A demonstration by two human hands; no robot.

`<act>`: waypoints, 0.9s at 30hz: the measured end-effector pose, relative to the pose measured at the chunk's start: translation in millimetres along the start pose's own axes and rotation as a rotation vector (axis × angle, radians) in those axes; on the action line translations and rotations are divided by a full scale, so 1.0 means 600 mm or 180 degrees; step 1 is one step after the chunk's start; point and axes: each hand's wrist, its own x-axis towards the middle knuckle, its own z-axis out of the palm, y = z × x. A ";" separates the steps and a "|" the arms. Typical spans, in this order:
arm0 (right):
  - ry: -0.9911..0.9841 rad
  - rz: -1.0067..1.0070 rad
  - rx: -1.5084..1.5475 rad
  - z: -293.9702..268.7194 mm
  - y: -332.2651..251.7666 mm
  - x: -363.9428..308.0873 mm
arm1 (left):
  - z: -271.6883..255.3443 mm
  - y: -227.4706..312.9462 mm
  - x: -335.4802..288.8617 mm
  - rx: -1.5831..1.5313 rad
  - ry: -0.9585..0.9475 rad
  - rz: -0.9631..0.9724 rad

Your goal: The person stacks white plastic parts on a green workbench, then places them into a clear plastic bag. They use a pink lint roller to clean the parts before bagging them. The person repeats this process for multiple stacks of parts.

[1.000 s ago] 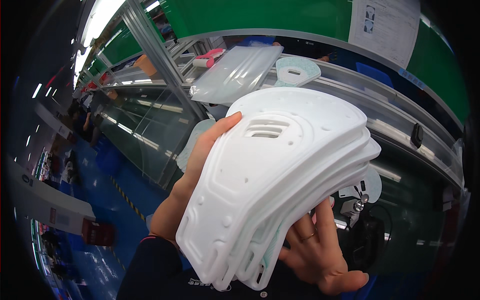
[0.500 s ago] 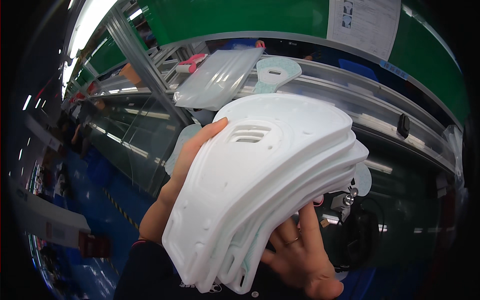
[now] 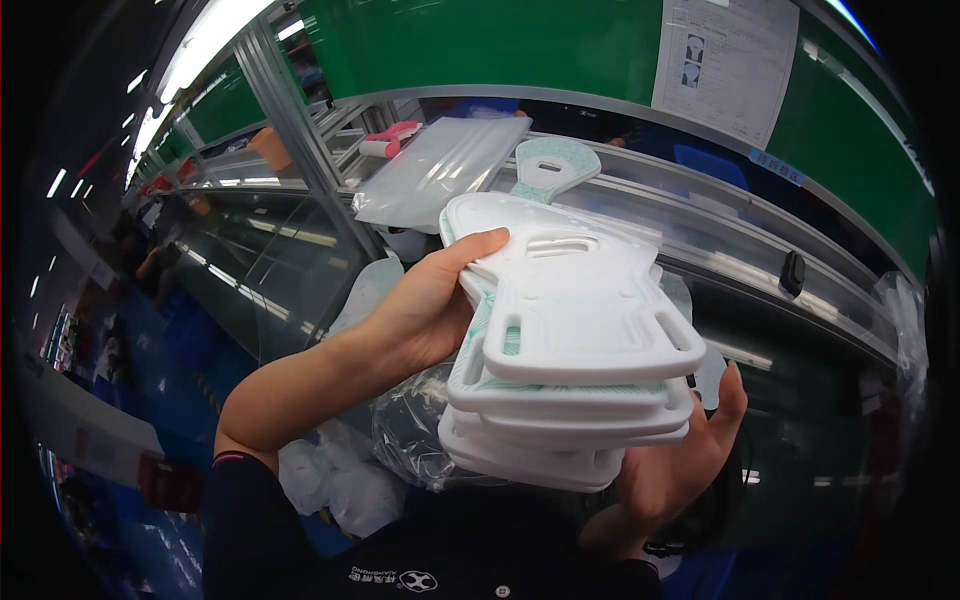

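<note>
Head view: stack of flat white moulded-plastic panels with slots [image 3: 570, 340] at frame centre, left hand [image 3: 425, 310] fingers clamped on its left edge, right hand [image 3: 670, 470] fingers cupped under the lower right, clear plastic bag [image 3: 415, 435] just below.

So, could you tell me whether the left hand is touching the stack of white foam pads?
Touching: the head view shows the left hand gripping the stack of white foam pads, thumb lying across the top pad's edge.

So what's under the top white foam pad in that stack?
Beneath the top pad lie more white pads of the same shape, one showing a pale green patterned face. The left hand holds the stack's side; the right hand supports it underneath. The lower pads' faces are covered.
</note>
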 end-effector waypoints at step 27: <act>0.0157 0.0122 -0.0417 0.005 -0.011 -0.022 | 0.007 -0.011 -0.017 0.0423 0.0245 -0.0082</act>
